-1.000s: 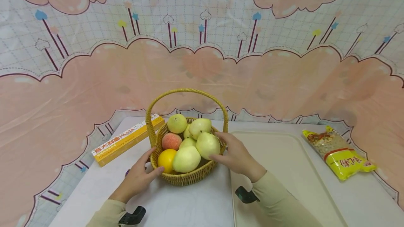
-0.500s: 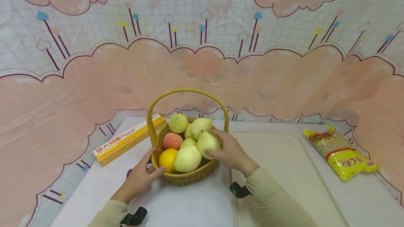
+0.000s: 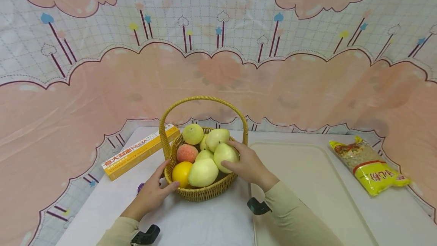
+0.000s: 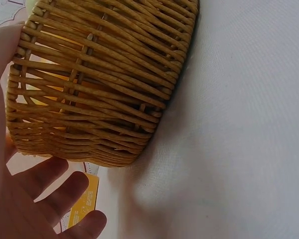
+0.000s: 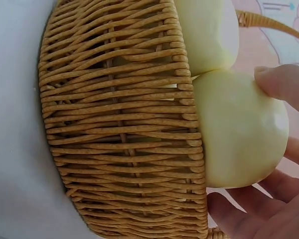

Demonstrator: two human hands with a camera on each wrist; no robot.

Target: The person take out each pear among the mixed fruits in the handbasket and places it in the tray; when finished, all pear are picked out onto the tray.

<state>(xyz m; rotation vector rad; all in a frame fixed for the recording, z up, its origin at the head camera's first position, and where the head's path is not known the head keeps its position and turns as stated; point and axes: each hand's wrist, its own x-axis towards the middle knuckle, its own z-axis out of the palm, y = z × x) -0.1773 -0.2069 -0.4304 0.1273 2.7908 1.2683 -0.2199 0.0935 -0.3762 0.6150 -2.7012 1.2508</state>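
As a pear [image 3: 226,155] points lengthwise away, stem-first, the right hand [image 3: 250,165] clasps it; the left hand [image 3: 152,191], spread, touches the basket [image 3: 205,193].

“意大利面 PASTA” and “Chicken curry sauce” on box [image 3: 140,152], “心粉” on bag [image 3: 370,166].

Purple item [image 3: 140,188] partly hidden behind left hand [image 3: 150,193], tray [image 3: 300,193] cropped below

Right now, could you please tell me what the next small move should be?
I would probably lift the rightmost pale green fruit slightly: the right hand has thumb and fingers around it, no other fruit lies on it, and the left hand touches the basket, which could steady it.
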